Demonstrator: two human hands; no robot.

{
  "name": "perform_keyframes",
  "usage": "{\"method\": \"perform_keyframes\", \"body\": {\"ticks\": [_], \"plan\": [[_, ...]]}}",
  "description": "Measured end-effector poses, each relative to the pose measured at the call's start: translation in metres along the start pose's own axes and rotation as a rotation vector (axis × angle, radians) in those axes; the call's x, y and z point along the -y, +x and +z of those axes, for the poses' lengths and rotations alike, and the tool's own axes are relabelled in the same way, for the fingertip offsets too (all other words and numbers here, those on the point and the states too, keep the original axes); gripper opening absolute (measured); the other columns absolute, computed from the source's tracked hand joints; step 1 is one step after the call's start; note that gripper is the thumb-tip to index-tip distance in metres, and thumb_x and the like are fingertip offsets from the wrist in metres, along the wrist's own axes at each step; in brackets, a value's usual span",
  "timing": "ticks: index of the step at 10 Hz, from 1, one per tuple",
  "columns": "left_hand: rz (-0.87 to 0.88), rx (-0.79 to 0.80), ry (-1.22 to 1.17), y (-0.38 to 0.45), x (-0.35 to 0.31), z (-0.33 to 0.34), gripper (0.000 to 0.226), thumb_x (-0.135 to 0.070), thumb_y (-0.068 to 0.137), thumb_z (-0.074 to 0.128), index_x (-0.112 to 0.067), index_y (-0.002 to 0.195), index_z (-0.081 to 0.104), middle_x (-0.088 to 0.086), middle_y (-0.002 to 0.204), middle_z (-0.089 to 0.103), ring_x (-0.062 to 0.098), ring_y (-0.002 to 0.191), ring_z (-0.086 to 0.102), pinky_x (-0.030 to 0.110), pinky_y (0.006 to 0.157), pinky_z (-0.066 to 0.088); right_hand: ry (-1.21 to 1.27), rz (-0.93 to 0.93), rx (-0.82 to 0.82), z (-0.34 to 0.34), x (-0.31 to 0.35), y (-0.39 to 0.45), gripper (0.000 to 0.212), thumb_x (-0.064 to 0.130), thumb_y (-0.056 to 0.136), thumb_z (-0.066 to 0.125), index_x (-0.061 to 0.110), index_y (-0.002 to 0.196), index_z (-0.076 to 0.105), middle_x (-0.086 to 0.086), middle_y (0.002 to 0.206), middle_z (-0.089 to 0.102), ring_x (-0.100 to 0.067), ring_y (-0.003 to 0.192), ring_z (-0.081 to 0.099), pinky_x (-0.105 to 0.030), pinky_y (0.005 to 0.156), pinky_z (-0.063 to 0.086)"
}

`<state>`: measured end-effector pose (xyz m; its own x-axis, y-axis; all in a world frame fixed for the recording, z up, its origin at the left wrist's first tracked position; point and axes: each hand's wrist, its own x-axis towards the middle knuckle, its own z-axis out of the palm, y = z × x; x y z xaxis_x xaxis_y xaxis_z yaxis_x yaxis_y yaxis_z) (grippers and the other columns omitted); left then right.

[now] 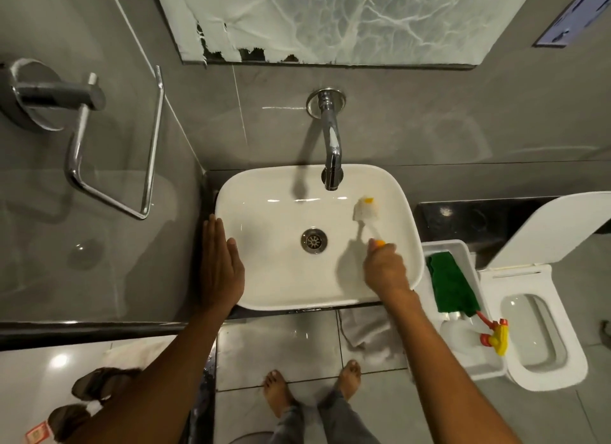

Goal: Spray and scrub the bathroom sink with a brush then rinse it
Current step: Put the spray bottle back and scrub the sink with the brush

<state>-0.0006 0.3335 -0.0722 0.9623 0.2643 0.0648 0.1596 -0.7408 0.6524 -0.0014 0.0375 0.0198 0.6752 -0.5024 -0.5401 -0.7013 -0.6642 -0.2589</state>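
Head view, frame centre: right hand (385, 266) clenched on brush (365, 212), bristles on white sink (264, 288) wall right of drain (313, 241); left hand (220, 262) flat, released, on rim; scrubbing underway, faucet (331, 149) dry, rinse pending.

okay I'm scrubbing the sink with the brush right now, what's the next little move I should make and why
Probably sweep the brush leftward across the back wall, under the faucet. Your right hand holds it at the sink's back-right corner, the left hand braces the left rim, and no water is running, so rinsing looks premature.
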Motion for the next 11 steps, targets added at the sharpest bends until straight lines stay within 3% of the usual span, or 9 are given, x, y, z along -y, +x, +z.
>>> {"method": "perform_keyframes", "body": {"ticks": [2,3,5,6,7,8,9,10,11], "plan": [[-0.003,-0.003,-0.051,-0.001,0.002,0.002,0.055,-0.022,0.115,0.034,-0.004,0.167,0.026,0.012,0.177,0.023,0.029,0.166,0.021,0.037,0.134,0.018,-0.181,-0.392,0.385,0.078,0.064,-0.069,0.043,0.016,0.115,0.028,0.005,0.152,0.047,-0.029,0.144,0.057,-0.050,0.131,0.059,-0.049,0.105,0.048],[0.001,0.002,-0.031,-0.003,-0.007,-0.003,0.056,-0.023,0.115,0.034,-0.003,0.167,0.026,0.013,0.177,0.023,0.030,0.166,0.022,0.034,0.133,0.017,-0.235,-0.469,0.381,0.067,0.067,-0.083,0.041,0.016,0.114,0.033,0.004,0.145,0.056,-0.027,0.135,0.065,-0.048,0.124,0.064,-0.049,0.097,0.052],[-0.039,0.032,-0.029,-0.001,-0.003,0.001,0.057,-0.029,0.116,0.029,-0.012,0.170,0.018,0.004,0.180,0.014,0.022,0.168,0.013,0.020,0.129,0.005,-0.362,-0.069,0.151,-0.028,-0.030,-0.039,0.041,0.015,0.114,0.031,0.002,0.147,0.051,-0.027,0.147,0.057,-0.044,0.135,0.059,-0.044,0.110,0.048],[-0.038,0.029,-0.032,-0.001,-0.002,-0.001,0.058,-0.030,0.116,0.029,-0.013,0.170,0.017,0.003,0.181,0.013,0.021,0.168,0.013,0.019,0.128,0.005,-0.353,-0.043,0.122,-0.030,-0.040,-0.050,0.044,0.021,0.116,0.028,0.000,0.145,0.053,-0.027,0.145,0.060,-0.043,0.132,0.062,-0.043,0.106,0.051],[-0.033,0.037,-0.053,-0.001,-0.004,-0.004,0.058,-0.030,0.116,0.029,-0.011,0.170,0.019,0.005,0.180,0.014,0.023,0.168,0.014,0.022,0.130,0.007,-0.330,-0.215,0.290,0.010,-0.009,-0.087,0.039,0.011,0.113,0.033,0.002,0.145,0.053,-0.026,0.143,0.062,-0.042,0.131,0.065,-0.042,0.102,0.053],[-0.025,0.035,-0.063,-0.003,-0.004,-0.003,0.060,-0.033,0.114,0.028,-0.008,0.169,0.022,0.008,0.180,0.016,0.025,0.167,0.016,0.027,0.132,0.011,-0.236,-0.368,0.465,0.043,0.024,-0.121,0.036,0.007,0.110,0.039,0.002,0.139,0.058,-0.025,0.119,0.069,-0.048,0.117,0.071,-0.041,0.072,0.057],[-0.017,0.034,-0.069,-0.003,-0.006,-0.004,0.062,-0.035,0.114,0.029,-0.008,0.169,0.022,0.009,0.179,0.018,0.027,0.167,0.018,0.034,0.134,0.015,-0.276,-0.462,0.544,0.057,0.028,-0.136,0.041,0.005,0.107,0.042,0.007,0.145,0.058,-0.024,0.123,0.069,-0.048,0.118,0.069,-0.045,0.081,0.061],[-0.021,0.039,-0.079,-0.003,-0.006,-0.005,0.064,-0.039,0.113,0.026,-0.010,0.169,0.021,0.008,0.180,0.017,0.026,0.167,0.017,0.034,0.134,0.015,-0.322,-0.307,0.341,0.029,-0.009,-0.110,0.041,0.014,0.111,0.039,0.008,0.148,0.057,-0.021,0.144,0.063,-0.040,0.133,0.062,-0.041,0.106,0.050],[-0.026,0.050,-0.097,-0.005,-0.007,-0.006,0.065,-0.042,0.112,0.025,-0.011,0.170,0.021,0.008,0.180,0.016,0.026,0.167,0.017,0.035,0.134,0.014,-0.334,-0.052,0.133,-0.024,-0.066,-0.073,0.043,0.022,0.114,0.034,0.006,0.147,0.056,-0.022,0.145,0.062,-0.041,0.131,0.062,-0.045,0.103,0.051]]}}
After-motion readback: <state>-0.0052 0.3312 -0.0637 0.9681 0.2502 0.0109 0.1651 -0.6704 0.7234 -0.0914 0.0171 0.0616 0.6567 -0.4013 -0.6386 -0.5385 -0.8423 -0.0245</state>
